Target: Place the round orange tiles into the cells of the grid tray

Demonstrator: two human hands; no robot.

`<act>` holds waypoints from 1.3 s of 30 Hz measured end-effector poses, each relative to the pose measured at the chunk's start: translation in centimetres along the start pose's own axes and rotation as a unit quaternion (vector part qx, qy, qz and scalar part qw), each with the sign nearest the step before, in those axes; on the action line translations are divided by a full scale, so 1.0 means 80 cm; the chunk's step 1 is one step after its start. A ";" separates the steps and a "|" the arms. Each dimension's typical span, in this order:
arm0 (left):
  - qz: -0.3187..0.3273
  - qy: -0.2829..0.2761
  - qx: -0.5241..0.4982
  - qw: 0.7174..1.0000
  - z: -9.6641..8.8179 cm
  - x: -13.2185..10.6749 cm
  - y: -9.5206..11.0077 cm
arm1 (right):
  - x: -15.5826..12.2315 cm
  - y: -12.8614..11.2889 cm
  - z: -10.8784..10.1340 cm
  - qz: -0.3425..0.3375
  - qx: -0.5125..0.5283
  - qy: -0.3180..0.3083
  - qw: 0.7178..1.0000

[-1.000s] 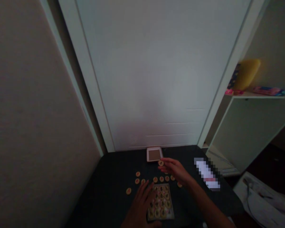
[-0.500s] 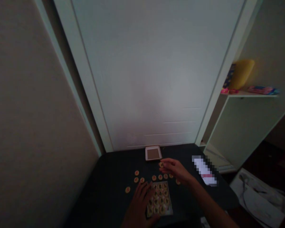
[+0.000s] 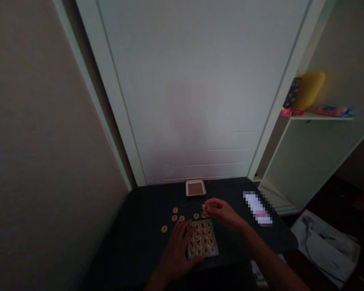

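My right hand (image 3: 221,212) pinches a round Chinese chess piece (image 3: 204,207) between thumb and fingertips, just above the dark table. Below it is a square tray (image 3: 214,254) filled with rows of pale round pieces bearing dark characters. Over the tray's left side lies my left hand (image 3: 178,246), fingers spread toward the far corner and thumb by the near edge; whether it presses on the tray I cannot tell. Loose pieces with reddish marks lie beyond the tray, among them one piece (image 3: 196,216) near its far edge and another (image 3: 164,229) farther left.
A shallow square box or lid (image 3: 195,188) with a pale rim stands at the table's back edge, against a white panel (image 3: 197,101). Toward the right edge is a blurred-out flat object (image 3: 257,209). A white box with a cable (image 3: 324,246) sits beyond the table's right.
My right hand still pinches a piece and has shifted slightly nearer the loose row. My left hand stays at the tray. The view has tilted a little.
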State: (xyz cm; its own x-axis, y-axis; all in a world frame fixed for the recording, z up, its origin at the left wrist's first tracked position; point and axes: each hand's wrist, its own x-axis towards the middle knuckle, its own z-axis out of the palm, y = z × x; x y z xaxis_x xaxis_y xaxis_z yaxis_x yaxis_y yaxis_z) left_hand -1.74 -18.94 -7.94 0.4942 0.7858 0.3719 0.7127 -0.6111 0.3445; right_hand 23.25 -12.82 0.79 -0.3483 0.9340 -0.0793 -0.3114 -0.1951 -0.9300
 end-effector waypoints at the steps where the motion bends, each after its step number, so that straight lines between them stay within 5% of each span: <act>1: -0.001 0.001 -0.002 1.000 0.000 0.000 0.001 | -0.004 -0.001 0.000 0.000 0.000 -0.005 1.000; 10: -0.012 0.028 -0.041 0.999 -0.010 0.002 0.010 | -0.022 -0.005 -0.004 0.032 -0.010 -0.036 0.999; 18: -0.074 0.182 -0.138 0.971 -0.009 0.020 0.013 | -0.026 0.000 -0.003 0.046 -0.010 -0.045 0.998; 28: -0.058 0.155 -0.202 0.965 -0.018 0.082 0.044 | -0.015 0.014 -0.002 0.053 0.029 -0.087 0.994; 39: -0.115 0.151 -0.196 0.962 -0.009 0.097 0.043 | -0.015 0.020 -0.002 0.033 0.000 -0.037 0.999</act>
State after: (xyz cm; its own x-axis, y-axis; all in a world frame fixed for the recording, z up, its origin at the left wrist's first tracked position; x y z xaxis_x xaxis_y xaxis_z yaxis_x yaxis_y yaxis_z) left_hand 4.21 -15.01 -3.23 0.1367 0.8771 0.4604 0.5145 -0.4601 0.7237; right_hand 23.29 -14.25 -0.64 -0.4324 0.8944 -0.1148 -0.2844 -0.2561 -0.9239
